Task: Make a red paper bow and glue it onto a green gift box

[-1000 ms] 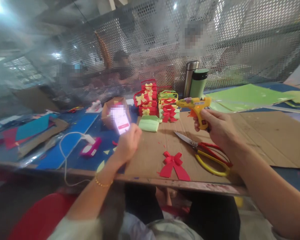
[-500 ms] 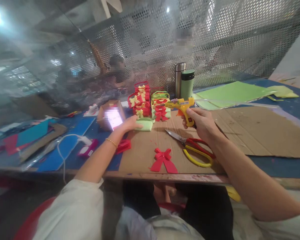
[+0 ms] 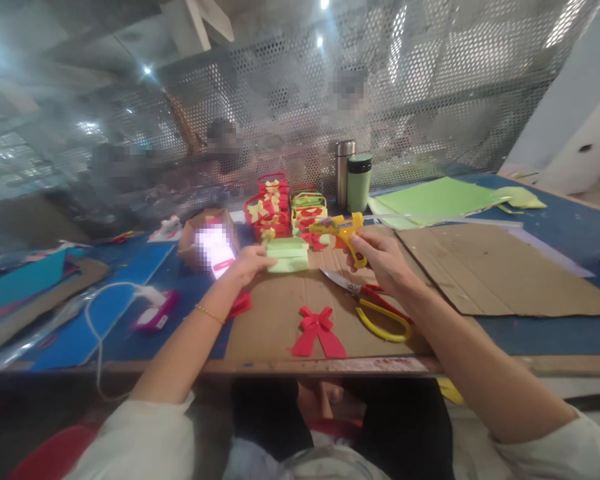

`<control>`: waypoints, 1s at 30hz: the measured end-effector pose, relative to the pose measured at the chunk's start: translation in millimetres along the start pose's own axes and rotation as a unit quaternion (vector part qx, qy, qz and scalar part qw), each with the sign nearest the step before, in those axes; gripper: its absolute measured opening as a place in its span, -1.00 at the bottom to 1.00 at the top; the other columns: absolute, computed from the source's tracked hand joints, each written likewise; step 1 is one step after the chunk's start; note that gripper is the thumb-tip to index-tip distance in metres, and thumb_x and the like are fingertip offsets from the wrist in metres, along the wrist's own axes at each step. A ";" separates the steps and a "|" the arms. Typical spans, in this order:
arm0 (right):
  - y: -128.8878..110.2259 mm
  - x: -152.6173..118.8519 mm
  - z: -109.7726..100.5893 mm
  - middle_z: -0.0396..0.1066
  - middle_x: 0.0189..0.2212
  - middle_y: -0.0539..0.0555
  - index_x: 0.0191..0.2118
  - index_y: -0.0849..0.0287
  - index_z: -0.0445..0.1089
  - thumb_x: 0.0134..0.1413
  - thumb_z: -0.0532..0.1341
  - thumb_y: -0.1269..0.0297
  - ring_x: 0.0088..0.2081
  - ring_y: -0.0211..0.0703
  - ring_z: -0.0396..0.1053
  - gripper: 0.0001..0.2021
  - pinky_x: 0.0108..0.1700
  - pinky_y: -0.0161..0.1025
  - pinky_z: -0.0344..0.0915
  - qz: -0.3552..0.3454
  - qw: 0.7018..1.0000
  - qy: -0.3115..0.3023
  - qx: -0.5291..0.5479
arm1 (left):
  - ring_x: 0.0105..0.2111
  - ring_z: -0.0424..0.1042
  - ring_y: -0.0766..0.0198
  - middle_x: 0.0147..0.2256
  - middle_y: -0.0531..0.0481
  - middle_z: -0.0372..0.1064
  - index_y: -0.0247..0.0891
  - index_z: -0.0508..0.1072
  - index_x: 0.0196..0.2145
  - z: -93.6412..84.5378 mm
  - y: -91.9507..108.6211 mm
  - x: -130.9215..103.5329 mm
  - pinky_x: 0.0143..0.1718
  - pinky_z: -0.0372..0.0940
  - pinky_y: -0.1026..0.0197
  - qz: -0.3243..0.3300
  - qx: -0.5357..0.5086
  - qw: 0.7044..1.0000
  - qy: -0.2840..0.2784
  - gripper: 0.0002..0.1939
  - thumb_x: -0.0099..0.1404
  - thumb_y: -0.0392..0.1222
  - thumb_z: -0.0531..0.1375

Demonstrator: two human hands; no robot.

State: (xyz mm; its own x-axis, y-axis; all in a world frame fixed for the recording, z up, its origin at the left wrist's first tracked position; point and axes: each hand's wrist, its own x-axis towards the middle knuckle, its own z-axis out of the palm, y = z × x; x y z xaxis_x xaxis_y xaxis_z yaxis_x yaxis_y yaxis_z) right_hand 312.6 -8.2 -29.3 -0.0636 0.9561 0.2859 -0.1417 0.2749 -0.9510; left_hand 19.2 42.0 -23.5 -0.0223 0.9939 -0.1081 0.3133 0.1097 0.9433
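My left hand (image 3: 251, 265) grips the left edge of a light green felt piece (image 3: 287, 257), which looks like a small folded pouch, over the cardboard mat (image 3: 270, 320). A yellow glue gun (image 3: 347, 233) is held in my right hand (image 3: 380, 257), its nozzle pointing left above the green piece's right side. Below lies a red bow (image 3: 318, 330) with two tails, flat on the cardboard. Scissors (image 3: 383, 320) with red and yellow handles rest under my right wrist, blades partly open toward the upper left.
Red baskets with yellow bows (image 3: 273, 207) and green ones (image 3: 309, 203) stand behind. Farther back are a steel flask (image 3: 343, 173) and a green bottle (image 3: 359, 187). A lit phone (image 3: 215, 247) leans left; a purple device (image 3: 155, 312) has a white cable. Green sheets (image 3: 435, 200) lie right.
The green piece has been lifted and turned, so more of its front shows. My right hand has brought the glue gun nearer to it. The whole view has shifted slightly.
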 end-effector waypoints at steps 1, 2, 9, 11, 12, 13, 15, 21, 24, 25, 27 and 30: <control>0.3 -0.2 0.5 0.37 -0.57 0.00 -0.50 0.18 0.44 -0.08 0.41 -0.31 -0.57 -0.27 0.31 -0.44 -0.52 -0.29 0.27 0.001 1.000 -0.001 -0.005 | -0.55 0.36 0.36 -0.57 0.08 0.38 -0.33 0.44 -0.49 1.8 0.1 -0.4 -0.48 0.25 0.30 -0.002 -0.020 1.000 -0.002 -0.72 -0.15 -0.38 0.45; 0.6 -0.4 1.1 0.37 -0.58 0.00 -0.49 0.18 0.44 -0.08 0.40 -0.32 -0.57 -0.27 0.31 -0.43 -0.51 -0.28 0.27 0.002 1.000 -0.002 -0.011 | -0.54 0.39 0.36 -0.54 0.06 0.41 -0.34 0.44 -0.47 3.7 0.5 -1.5 -0.47 0.28 0.31 -0.001 -0.041 0.999 -0.005 -0.72 -0.15 -0.40 0.45; -0.9 -3.3 7.2 0.47 -0.60 0.02 -0.38 0.16 0.41 -0.13 0.41 -0.29 -0.57 -0.20 0.38 -0.46 -0.46 -0.26 0.29 0.056 0.998 -0.004 0.024 | -0.33 0.59 0.14 -0.22 -0.17 0.59 -0.35 0.48 -0.17 10.1 6.2 -22.7 -0.39 0.53 0.15 0.027 -0.185 0.981 -0.055 -0.61 0.01 -0.37 0.42; -4.9 -4.5 9.3 0.48 -0.60 0.04 -0.34 0.17 0.43 -0.11 0.43 -0.21 -0.56 -0.19 0.39 -0.50 -0.46 -0.25 0.28 0.056 0.998 -0.023 0.021 | -0.28 0.62 0.10 -0.16 -0.20 0.59 -0.34 0.48 -0.09 10.3 4.6 -27.2 -0.39 0.57 0.13 0.014 -0.238 0.968 -0.076 -0.53 0.01 -0.39 0.44; -7.6 -4.8 10.3 0.49 -0.58 0.05 -0.32 0.18 0.44 -0.10 0.43 -0.16 -0.56 -0.19 0.39 -0.53 -0.47 -0.25 0.27 0.053 0.998 -0.029 0.014 | -0.26 0.62 0.09 -0.14 -0.20 0.59 -0.34 0.48 -0.07 10.6 3.4 -28.8 -0.38 0.58 0.12 0.005 -0.260 0.962 -0.088 -0.51 0.02 -0.40 0.44; -10.8 -4.9 11.2 0.51 -0.55 0.06 -0.30 0.18 0.44 -0.09 0.44 -0.12 -0.56 -0.20 0.38 -0.55 -0.48 -0.25 0.25 0.049 0.998 -0.031 0.006 | -0.25 0.62 0.09 -0.13 -0.21 0.59 -0.34 0.49 -0.06 11.1 2.1 -30.1 -0.36 0.60 0.12 -0.001 -0.278 0.956 -0.099 -0.51 0.03 -0.41 0.45; -17.7 -3.8 12.5 0.53 -0.49 0.07 -0.29 0.18 0.44 -0.09 0.44 -0.07 -0.57 -0.23 0.34 -0.59 -0.50 -0.25 0.24 0.042 0.999 -0.027 -0.013 | -0.24 0.63 0.12 -0.14 -0.20 0.60 -0.36 0.52 -0.08 12.4 -0.4 -31.9 -0.31 0.60 0.14 -0.001 -0.298 0.948 -0.111 -0.56 0.05 -0.42 0.45; -32.3 -1.8 14.4 0.48 -0.47 0.10 -0.48 0.16 0.46 -0.02 0.42 -0.01 -0.50 -0.22 0.31 -0.67 -0.46 -0.23 0.25 0.051 0.990 -0.047 -0.119 | -0.22 0.61 0.18 -0.11 -0.20 0.61 -0.38 0.61 -0.14 16.1 -5.8 -33.8 -0.22 0.58 0.21 0.043 -0.317 0.942 -0.104 -0.69 0.12 -0.38 0.44; -29.6 -7.4 17.0 0.42 -0.55 0.06 -0.56 0.14 0.42 0.00 0.42 0.00 -0.50 -0.21 0.30 -0.64 -0.45 -0.23 0.24 0.038 0.989 -0.050 -0.134 | -0.15 0.60 0.15 -0.06 -0.23 0.60 -0.39 0.62 -0.11 17.4 -5.7 -36.1 -0.14 0.56 0.18 0.049 -0.324 0.940 -0.091 -0.66 0.12 -0.34 0.45; -27.5 -9.6 18.0 0.40 -0.56 0.04 -0.56 0.14 0.43 0.00 0.42 0.00 -0.51 -0.21 0.29 -0.65 -0.45 -0.23 0.23 0.035 0.990 -0.046 -0.132 | -0.13 0.60 0.14 -0.05 -0.24 0.60 -0.40 0.62 -0.11 18.1 -5.2 -37.3 -0.11 0.55 0.18 0.048 -0.325 0.940 -0.089 -0.66 0.13 -0.33 0.45; -23.0 -13.7 19.7 0.39 -0.57 0.03 -0.50 0.14 0.46 0.02 0.40 -0.01 -0.52 -0.23 0.25 -0.67 -0.47 -0.24 0.18 0.032 0.991 -0.032 -0.124 | -0.10 0.60 0.12 -0.04 -0.24 0.60 -0.41 0.62 -0.10 20.0 -4.1 -40.1 -0.08 0.55 0.17 0.044 -0.322 0.942 -0.090 -0.65 0.13 -0.32 0.45; -18.6 -18.4 20.3 0.38 -0.54 0.02 -0.40 0.15 0.49 0.08 0.34 -0.03 -0.52 -0.22 0.23 -0.69 -0.47 -0.24 0.18 0.024 0.990 -0.025 -0.139 | -0.08 0.59 0.10 -0.05 -0.23 0.61 -0.40 0.62 -0.07 23.6 -2.8 -44.8 -0.07 0.55 0.14 0.040 -0.314 0.944 -0.093 -0.64 0.15 -0.31 0.45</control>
State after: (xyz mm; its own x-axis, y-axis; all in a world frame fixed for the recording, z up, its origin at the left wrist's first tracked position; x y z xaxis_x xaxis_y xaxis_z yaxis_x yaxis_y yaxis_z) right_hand 296.4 -33.0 -14.5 -0.1131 0.9643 0.2394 0.1393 0.2539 -0.9571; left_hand 41.7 -3.1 -28.7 0.1622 0.9864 -0.0275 -0.3181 0.0786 0.9448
